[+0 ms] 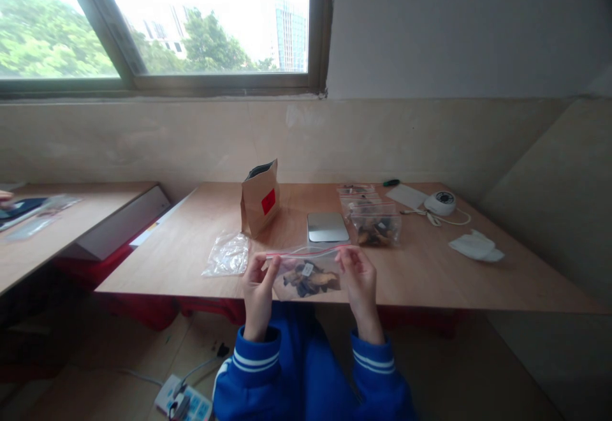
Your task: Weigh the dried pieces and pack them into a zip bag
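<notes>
Pinching the upper left corner of a clear zip bag (310, 279) between thumb and fingers of the left hand (257, 290); pinching the upper right corner likewise with the right hand (361, 284). Closed at the fingertips on both sides, not spread. Drawn nearly level between the 2 hands along a red zip strip (306, 254); cannot tell whether sealed. Filled in part with dark and tan pieces (322, 282) and marked with 1 small white label (307, 269), too small to read. Hanging below the strip, over the front edge of the table (421, 274); cannot tell whether touching it. Held just in front of a flat silver-topped device (327, 227), to the right of a crumpled clear plastic bag (227, 256), and well apart from an upright brown paper pouch (255, 203).
</notes>
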`<state>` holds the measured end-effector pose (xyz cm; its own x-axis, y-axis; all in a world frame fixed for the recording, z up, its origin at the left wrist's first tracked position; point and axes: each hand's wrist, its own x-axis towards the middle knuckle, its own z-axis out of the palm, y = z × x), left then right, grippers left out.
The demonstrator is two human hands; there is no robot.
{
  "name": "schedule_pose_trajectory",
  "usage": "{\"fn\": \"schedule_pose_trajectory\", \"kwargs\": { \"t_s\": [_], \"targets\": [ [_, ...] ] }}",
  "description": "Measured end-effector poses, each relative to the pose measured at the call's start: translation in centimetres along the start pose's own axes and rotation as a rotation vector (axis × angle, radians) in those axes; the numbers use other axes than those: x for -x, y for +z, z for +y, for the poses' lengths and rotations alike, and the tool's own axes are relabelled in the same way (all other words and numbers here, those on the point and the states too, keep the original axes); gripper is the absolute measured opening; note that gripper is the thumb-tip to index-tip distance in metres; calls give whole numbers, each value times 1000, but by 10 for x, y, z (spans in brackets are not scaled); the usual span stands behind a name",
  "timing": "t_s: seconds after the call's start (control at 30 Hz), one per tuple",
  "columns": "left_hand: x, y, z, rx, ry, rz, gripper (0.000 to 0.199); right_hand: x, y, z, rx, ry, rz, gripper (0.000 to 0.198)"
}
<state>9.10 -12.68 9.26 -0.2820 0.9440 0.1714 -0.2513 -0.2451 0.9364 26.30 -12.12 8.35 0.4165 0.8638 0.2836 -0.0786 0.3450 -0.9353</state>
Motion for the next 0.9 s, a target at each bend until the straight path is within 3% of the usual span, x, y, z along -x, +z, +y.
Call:
{"fn": "schedule_pose_trajectory", "kwargs": {
  "t_s": [0.47,0.7,0.9],
  "targets": [
    [6,2,3,-12,73,93,21,2,-3,-8,-7,-16,77,25],
    [3,10,2,-25,38,-55,22,2,-3,2,-182,93,-34,24],
    [3,9,-1,-45,20,-57,24,1,0,1,-111,154,-100,29]
  ]
}}
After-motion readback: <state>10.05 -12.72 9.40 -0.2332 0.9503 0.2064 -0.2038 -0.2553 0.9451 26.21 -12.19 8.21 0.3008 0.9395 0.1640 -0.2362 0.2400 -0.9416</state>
